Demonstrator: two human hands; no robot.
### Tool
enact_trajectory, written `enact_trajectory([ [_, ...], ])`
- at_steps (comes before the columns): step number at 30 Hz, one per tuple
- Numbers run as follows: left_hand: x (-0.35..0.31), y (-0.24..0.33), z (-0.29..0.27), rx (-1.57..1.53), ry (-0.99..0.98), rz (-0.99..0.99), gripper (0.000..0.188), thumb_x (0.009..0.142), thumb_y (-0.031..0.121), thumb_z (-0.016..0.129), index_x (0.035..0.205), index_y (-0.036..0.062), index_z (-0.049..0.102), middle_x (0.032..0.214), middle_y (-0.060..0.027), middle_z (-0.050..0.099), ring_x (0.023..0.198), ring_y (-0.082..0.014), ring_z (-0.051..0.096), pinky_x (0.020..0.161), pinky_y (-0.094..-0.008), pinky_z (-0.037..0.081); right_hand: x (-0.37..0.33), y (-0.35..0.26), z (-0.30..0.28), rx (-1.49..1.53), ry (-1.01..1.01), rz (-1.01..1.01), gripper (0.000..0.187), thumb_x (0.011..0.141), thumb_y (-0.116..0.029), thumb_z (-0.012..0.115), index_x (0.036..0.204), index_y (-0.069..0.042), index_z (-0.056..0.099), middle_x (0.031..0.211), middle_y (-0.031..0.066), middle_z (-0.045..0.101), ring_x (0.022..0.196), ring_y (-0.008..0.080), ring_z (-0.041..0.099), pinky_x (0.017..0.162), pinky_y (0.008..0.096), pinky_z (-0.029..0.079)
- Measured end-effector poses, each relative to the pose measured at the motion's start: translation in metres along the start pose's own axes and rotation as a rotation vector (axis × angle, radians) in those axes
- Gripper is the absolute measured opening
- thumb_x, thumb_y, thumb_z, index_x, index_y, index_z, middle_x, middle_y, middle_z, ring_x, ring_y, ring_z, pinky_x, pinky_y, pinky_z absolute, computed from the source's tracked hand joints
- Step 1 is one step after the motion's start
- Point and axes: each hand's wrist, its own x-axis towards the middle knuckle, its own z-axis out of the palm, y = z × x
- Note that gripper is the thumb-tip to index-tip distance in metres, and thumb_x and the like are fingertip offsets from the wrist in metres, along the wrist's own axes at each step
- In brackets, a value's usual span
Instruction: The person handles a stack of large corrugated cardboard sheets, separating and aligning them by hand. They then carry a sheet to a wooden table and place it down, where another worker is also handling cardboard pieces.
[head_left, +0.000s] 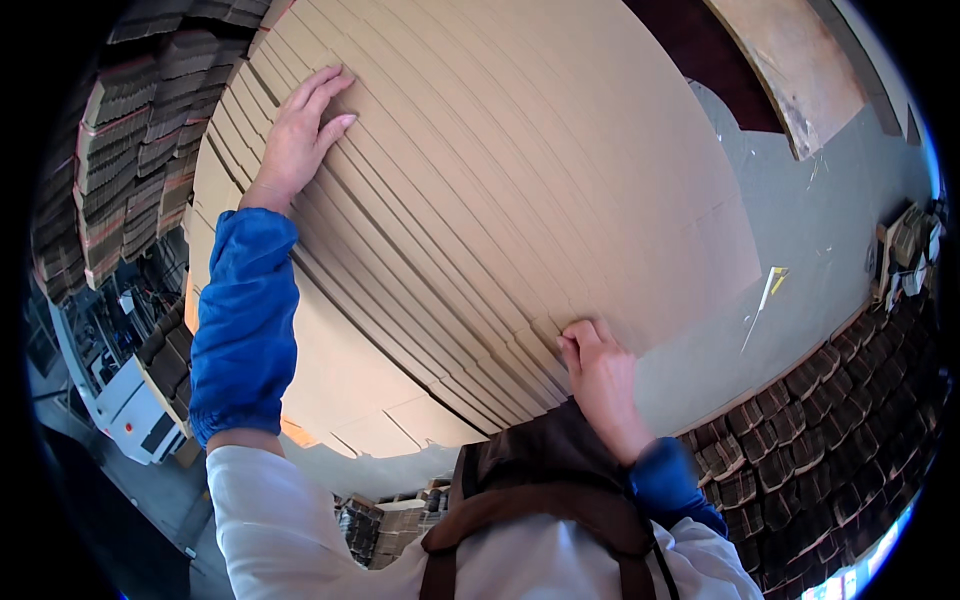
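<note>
In front of me, large flat brown cardboard sheets [560, 150] lie fanned in overlapping layers, their edges forming slanting steps. My left hand [302, 132] rests on the stepped edges at the upper left, fingers stretched out and thumb apart, pressing on the surface. Close to my body, my right hand [603, 380] has its fingers curled together at the near edge of the fanned sheets, pinching a cardboard sheet there. The fingertips' exact hold is partly hidden. Blue sleeve covers [245, 310] sit on my forearms.
Bundled stacks of folded cardboard [135, 150] stand at the far left. More dark cardboard bundles [820, 430] fill the lower right. A white machine [140, 410] is at the left. A worn board [795, 65] lies at the upper right. White and yellow scraps [770, 285] litter the grey floor.
</note>
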Motion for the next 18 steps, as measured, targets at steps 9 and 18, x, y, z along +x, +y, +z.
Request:
enact_trajectory([
  [9,0.001,-0.028,-0.016,0.068,0.041,0.109,0.040,0.091,0.022,0.066,0.130,0.0122,0.057,0.139,-0.0092,0.054,0.128,-0.0313,0.051,0.106,-0.0402,0.042,-0.023,-0.007,0.006,-0.006,0.025,-0.078,0.010,0.087,-0.017,0.069,0.091,-0.010,0.063,0.085,0.0100,0.063,0.077,0.0320,0.064,0.064,0.0429,0.052],
  [18,0.034,-0.069,-0.067,0.310,-0.157,0.045,0.038,0.090,0.009,0.062,0.127,0.0140,0.057,0.135,-0.0068,0.055,0.130,-0.0279,0.047,0.111,-0.0485,0.033,-0.028,-0.009,0.013,0.094,-0.029,-0.046,0.010,0.087,-0.017,0.068,0.090,-0.007,0.064,0.086,0.0125,0.061,0.082,0.0352,0.061,0.071,0.0454,0.050],
])
